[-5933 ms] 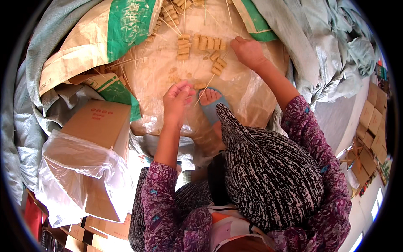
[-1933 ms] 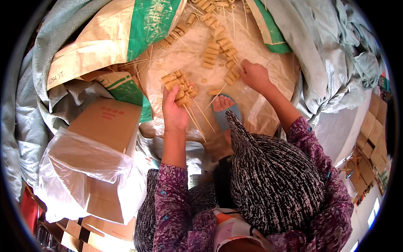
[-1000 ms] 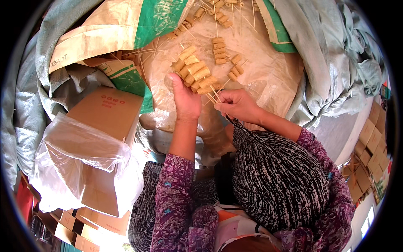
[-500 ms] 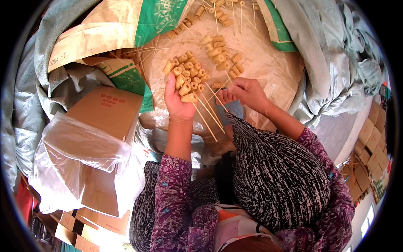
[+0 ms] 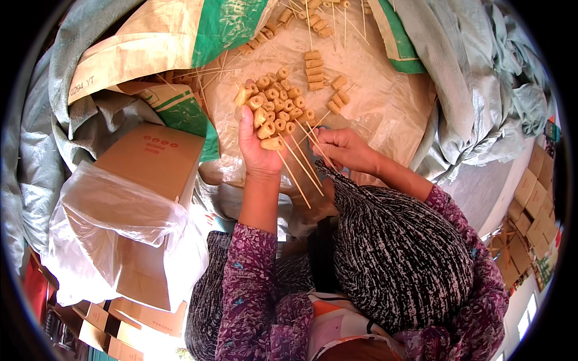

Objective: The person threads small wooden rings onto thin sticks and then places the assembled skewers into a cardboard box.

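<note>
My left hand (image 5: 259,150) is closed around a bunch of skewers threaded with short, tan, hollow food rolls (image 5: 278,107). Bare ends of several thin sticks (image 5: 295,171) slant out below the bunch toward my lap. Just to its right, my right hand (image 5: 340,149) is closed with its fingers pinched on the thin sticks beside the bunch. Beyond my hands, one skewer of rolls (image 5: 314,71) lies on the brown sheet (image 5: 373,90), with a shorter skewer of rolls (image 5: 338,99) next to it.
More skewers (image 5: 319,21) lie at the far edge of the sheet. At my left stands a cardboard box (image 5: 150,153) with a clear plastic bag (image 5: 120,222) over it. Grey cloth (image 5: 469,72) is heaped around the sheet. Stacked boxes (image 5: 530,198) stand far right.
A group of rolls on the sheet near my right hand has gone from there. The bunch in my left hand looks fuller. My right hand has moved slightly left and down.
</note>
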{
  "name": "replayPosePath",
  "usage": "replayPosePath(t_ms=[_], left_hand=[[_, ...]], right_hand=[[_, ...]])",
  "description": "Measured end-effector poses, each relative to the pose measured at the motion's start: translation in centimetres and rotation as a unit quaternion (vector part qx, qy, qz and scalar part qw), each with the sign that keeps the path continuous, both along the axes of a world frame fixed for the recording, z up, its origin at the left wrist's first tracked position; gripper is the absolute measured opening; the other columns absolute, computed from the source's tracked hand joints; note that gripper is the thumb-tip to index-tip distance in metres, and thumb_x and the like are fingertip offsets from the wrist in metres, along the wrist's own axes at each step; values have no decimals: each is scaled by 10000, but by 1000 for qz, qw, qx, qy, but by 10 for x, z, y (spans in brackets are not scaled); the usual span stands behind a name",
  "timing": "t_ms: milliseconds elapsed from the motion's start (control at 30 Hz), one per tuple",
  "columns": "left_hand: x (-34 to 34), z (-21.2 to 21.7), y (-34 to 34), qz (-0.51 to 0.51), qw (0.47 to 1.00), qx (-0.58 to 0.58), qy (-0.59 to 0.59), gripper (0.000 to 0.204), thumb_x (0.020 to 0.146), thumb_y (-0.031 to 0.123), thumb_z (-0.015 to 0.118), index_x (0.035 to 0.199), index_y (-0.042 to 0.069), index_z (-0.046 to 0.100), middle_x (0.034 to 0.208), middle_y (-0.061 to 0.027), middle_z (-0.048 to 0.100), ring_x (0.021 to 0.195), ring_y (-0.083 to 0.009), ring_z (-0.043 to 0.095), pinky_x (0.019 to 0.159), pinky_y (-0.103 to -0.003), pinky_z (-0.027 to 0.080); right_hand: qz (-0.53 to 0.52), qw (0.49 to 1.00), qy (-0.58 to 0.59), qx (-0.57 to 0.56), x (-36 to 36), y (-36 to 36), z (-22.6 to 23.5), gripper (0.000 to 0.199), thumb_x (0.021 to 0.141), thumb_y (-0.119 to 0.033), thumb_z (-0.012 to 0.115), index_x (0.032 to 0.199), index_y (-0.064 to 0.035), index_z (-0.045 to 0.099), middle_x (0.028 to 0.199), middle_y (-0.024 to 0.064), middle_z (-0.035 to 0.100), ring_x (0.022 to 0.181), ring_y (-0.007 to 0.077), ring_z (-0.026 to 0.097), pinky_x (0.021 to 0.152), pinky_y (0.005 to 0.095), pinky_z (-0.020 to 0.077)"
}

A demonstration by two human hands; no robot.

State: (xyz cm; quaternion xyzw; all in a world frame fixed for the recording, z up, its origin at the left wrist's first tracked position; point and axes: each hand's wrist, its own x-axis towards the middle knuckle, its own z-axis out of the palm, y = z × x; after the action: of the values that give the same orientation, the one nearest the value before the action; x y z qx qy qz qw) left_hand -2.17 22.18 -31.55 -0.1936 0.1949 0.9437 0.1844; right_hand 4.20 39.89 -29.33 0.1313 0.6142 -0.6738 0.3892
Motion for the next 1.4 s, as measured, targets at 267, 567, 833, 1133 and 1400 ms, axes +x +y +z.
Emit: replayPosePath(t_ms=[267, 567, 833, 1133, 1400], left_hand=[[-1, -1, -14, -77, 992, 99, -15, 735, 917, 535, 481, 1460, 70, 307, 1481, -183, 349, 1320, -443, 374, 1072, -647, 282], [8, 15, -36, -71, 991, -110, 41, 508, 945, 273, 519, 1381, 33, 419, 1305, -110, 549, 1179, -238, 553, 1011, -397, 439], [-2, 120, 21, -159, 881, -325, 304, 885, 810, 86, 644, 1525, 55, 123, 1433, -137, 400, 1265, -247, 454, 1056, -360, 371], [6, 214, 47, -91, 682, -500, 526, 1057, 736, 332, 757, 1532, 76, 111, 1550, -166, 201, 1383, -306, 290, 1126, -418, 252], [43, 270, 75, 16, 676, -454, 580, 1053, 807, 462, 667, 1532, 68, 12, 1585, -172, 85, 1434, -334, 193, 1144, -449, 206]], right_hand=[[72, 983, 171, 11, 7, -4, -8, 320, 966, -210, 522, 691, -48, 507, 621, -12, 561, 620, 106, 517, 552, 248, 421], [-94, 979, 152, 97, -12, -5, -6, 345, 990, -276, 508, 1214, -20, 560, 911, 47, 637, 725, 103, 616, 692, 237, 515], [-345, 925, 42, -151, -56, -29, 103, 414, 997, -336, 457, 1288, -46, 512, 1192, 76, 596, 990, 153, 614, 867, 333, 505], [-343, 797, 169, -467, -66, -18, 169, 370, 1010, -375, 434, 1182, -71, 557, 1114, 51, 646, 986, 153, 630, 878, 323, 511], [-229, 835, 249, -435, -42, -5, 259, 615, 926, -612, 466, 1177, -63, 578, 1123, 29, 633, 998, 117, 599, 888, 282, 485]])
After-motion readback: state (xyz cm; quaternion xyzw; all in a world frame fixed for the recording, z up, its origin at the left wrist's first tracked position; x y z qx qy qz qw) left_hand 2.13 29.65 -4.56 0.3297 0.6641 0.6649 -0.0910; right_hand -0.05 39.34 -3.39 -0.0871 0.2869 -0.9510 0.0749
